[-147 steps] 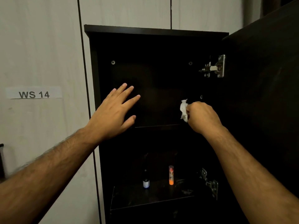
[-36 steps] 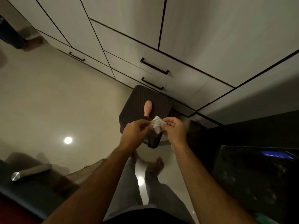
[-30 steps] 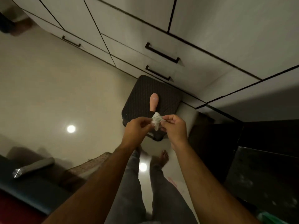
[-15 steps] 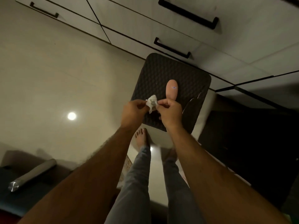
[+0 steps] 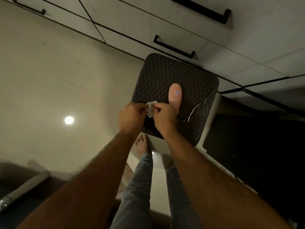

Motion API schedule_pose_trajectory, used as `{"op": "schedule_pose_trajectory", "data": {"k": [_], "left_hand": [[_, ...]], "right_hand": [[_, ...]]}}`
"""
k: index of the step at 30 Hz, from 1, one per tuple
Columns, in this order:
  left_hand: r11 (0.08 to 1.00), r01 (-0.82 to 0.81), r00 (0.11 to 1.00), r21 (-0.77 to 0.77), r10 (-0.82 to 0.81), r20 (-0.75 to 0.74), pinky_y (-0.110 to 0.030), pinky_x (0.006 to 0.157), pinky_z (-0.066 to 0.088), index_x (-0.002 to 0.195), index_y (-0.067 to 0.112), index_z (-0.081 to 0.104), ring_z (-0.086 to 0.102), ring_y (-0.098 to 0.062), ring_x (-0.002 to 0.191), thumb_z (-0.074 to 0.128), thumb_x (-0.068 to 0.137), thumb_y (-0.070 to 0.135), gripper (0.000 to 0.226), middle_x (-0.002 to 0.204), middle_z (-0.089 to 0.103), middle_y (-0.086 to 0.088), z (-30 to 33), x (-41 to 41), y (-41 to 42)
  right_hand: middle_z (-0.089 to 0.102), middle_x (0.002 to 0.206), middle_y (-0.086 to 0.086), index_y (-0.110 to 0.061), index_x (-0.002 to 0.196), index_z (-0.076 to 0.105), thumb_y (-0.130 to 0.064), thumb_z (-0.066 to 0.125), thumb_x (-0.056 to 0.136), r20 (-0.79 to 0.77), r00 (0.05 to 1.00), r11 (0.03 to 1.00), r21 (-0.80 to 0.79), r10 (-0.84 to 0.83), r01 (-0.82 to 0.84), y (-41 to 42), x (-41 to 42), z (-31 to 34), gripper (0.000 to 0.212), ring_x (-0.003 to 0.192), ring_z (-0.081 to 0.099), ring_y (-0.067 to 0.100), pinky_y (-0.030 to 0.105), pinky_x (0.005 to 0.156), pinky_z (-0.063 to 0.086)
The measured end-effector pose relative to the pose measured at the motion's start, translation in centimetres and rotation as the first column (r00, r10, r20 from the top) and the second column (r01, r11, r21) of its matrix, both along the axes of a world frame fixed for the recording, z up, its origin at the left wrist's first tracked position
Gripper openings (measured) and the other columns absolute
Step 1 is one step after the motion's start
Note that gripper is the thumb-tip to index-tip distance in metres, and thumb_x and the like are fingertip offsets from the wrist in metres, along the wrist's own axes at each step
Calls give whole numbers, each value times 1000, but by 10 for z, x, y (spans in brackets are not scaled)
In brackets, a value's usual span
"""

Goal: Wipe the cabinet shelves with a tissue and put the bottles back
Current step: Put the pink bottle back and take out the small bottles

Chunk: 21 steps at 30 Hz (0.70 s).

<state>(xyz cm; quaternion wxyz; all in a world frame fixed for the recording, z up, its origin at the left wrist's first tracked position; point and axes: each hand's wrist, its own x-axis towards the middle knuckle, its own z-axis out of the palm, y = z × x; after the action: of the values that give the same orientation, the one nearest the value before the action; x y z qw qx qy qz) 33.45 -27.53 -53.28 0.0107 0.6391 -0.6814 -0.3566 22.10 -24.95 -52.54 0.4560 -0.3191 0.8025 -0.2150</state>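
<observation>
Tissue [image 5: 150,109]: small, white, crumpled; held between both hands above the near edge of a dark quilted stool [image 5: 158,76]. Left hand [image 5: 132,117]: fingers curled, pinching the tissue's left side. Right hand [image 5: 165,118]: fingers curled, pinching its right side. I read the step as refolding or opening the wad to find a fresh face for wiping.

Bottle [image 5: 175,95]: pale pink, rounded, small label on top; it stands or lies on the stool (I cannot tell which), just beyond my right hand.

Cabinet shelves: not identifiable here; only a dark open area at the right. Pale drawer fronts with a black handle [image 5: 174,49] run along the top.

Handling notes, as I judge them:
- pull the two pinches apart gently; thin tissue tears easily;
- fold it flat, clean side outward, so it presses evenly on a shelf;
- keep both wrists clear of the bottle, which looks easy to knock over;
- end with the tissue in one hand, leaving the other free for the bottle.
</observation>
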Motion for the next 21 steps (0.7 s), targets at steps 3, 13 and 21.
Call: {"op": "schedule_pose_trajectory", "data": {"k": [3, 13, 21], "left_hand": [[998, -31, 999, -61, 29, -38, -32, 82, 50, 118, 20, 67, 58, -15, 90, 57, 95, 17, 26, 108, 64, -6, 9, -4, -4], [990, 79, 979, -114, -98, -177, -27, 85, 50, 115, 15, 67, 62, -14, 95, 55, 98, 19, 22, 109, 68, -4, 28, -68, -36], [986, 5, 1000, 167, -5, 1, -33, 78, 56, 101, 9, 68, 65, -19, 83, 56, 95, 16, 15, 96, 68, -7, 13, -94, -40]], "right_hand": [[70, 106, 3, -12, 107, 71, -15, 56, 97, -88, 995, 997, -58, 39, -45, -1, -10, 9, 18, 99, 64, 15, 30, 89, 54], [69, 97, -4, -20, 102, 69, -19, 62, 93, -210, 976, 998, 15, -58, 63, -12, -120, 3, 12, 82, 67, 10, 33, 77, 59], [68, 102, 2, -18, 112, 65, -19, 65, 92, 41, 992, 981, 158, -118, 110, -19, -111, -7, 19, 82, 69, 15, 32, 62, 59]]}}
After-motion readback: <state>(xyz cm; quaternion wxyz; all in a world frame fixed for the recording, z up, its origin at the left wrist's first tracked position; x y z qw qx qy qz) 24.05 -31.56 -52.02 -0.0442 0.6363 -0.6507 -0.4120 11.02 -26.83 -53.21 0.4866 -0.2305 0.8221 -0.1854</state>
